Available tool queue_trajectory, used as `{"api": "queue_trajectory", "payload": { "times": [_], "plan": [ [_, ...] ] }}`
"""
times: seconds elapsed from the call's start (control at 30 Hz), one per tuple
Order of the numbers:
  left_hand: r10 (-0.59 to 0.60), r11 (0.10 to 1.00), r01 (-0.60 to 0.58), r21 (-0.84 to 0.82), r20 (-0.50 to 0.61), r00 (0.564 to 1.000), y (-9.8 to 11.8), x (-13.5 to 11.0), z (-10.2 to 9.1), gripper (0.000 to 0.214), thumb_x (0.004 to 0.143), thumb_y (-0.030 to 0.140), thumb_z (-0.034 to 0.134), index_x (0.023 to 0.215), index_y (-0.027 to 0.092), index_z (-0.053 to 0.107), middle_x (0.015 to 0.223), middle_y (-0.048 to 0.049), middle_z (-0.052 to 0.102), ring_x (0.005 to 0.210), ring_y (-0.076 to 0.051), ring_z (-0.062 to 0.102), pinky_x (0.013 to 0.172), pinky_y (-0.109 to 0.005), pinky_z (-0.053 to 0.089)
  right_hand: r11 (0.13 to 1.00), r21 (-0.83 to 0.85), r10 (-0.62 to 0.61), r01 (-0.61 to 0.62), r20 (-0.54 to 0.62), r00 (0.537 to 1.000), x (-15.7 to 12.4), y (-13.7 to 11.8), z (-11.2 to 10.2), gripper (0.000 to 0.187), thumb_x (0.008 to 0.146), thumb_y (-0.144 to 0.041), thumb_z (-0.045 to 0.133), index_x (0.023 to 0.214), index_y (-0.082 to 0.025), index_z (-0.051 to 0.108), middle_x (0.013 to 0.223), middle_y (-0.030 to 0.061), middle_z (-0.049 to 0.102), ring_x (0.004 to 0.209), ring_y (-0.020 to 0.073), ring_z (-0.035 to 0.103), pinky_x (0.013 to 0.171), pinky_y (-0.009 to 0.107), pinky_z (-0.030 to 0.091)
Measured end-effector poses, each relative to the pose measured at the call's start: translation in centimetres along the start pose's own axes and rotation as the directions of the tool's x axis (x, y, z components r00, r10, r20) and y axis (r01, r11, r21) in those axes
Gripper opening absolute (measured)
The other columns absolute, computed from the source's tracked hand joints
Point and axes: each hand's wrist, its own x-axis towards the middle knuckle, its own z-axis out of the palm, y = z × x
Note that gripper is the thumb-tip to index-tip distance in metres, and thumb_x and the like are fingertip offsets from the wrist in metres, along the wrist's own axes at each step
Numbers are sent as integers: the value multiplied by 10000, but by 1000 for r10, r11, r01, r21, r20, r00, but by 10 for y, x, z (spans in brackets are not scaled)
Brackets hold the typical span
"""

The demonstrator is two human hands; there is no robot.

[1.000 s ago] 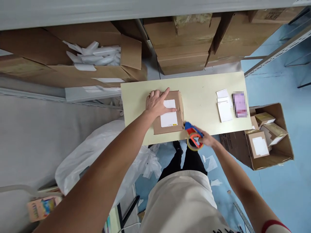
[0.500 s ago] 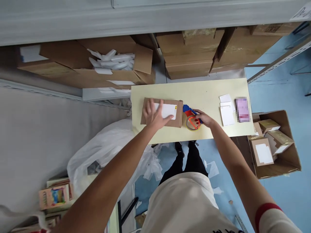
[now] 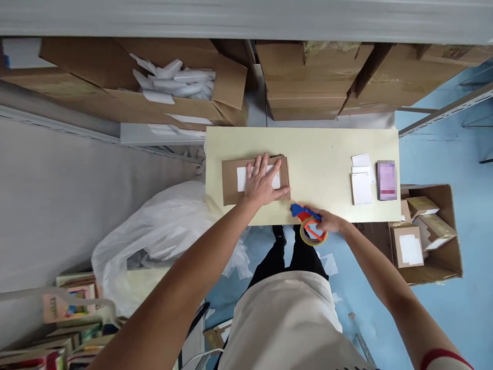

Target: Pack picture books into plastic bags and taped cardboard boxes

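A brown cardboard box (image 3: 231, 180) with a white label lies on the cream table (image 3: 327, 149). My left hand (image 3: 263, 182) rests spread and flat on top of it, covering part of the label. By the table's near edge, my right hand (image 3: 327, 220) grips a tape dispenser (image 3: 308, 218) by its blue handle. The dispenser is blue and orange-red and carries a roll of tape. It is to the right of the box and apart from it, its roll reaching past the edge.
White paper slips (image 3: 361, 180) and a blurred purple item (image 3: 386, 180) lie at the table's right. A carton (image 3: 454, 246) of small boxes stands on the floor to the right. Shelved cartons (image 3: 304, 82) line the back; clear plastic sheeting (image 3: 154, 221) is at left.
My left hand has slid rightward across the box top. My right hand has drawn the tape dispenser away from the box's right side, toward me and slightly right.
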Motion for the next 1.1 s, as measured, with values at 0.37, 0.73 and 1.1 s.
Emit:
{"api": "queue_trajectory", "payload": {
  "times": [0.37,0.73,1.1],
  "plan": [
    [24,862,-128,-491,-213,977,-22,-27,-17,790,893,638,359,1523,172,252,1598,-161,250,1478,-262,233,1169,-453,245,914,-383,-235,135,-227,945,-32,-39,89,808,744,-331,680,1484,-323,353,1183,84,649,1048,299,637,922,449,480],
    [-190,209,-110,-972,-151,970,56,-163,-58,475,577,450,821,962,203,695,1017,-104,727,868,-233,703,702,-319,563,788,-530,-609,314,-744,273,-87,-89,132,534,868,-350,560,1382,-274,437,1098,128,684,1111,320,592,1029,570,372],
    [-296,-210,-96,-973,-30,955,52,-153,-99,391,535,343,798,844,173,628,919,-52,708,724,-153,663,626,-277,545,292,-934,-932,205,-229,283,-91,-117,137,142,929,-264,533,990,-281,660,1186,87,696,1111,241,636,1087,525,360]
  ]
}}
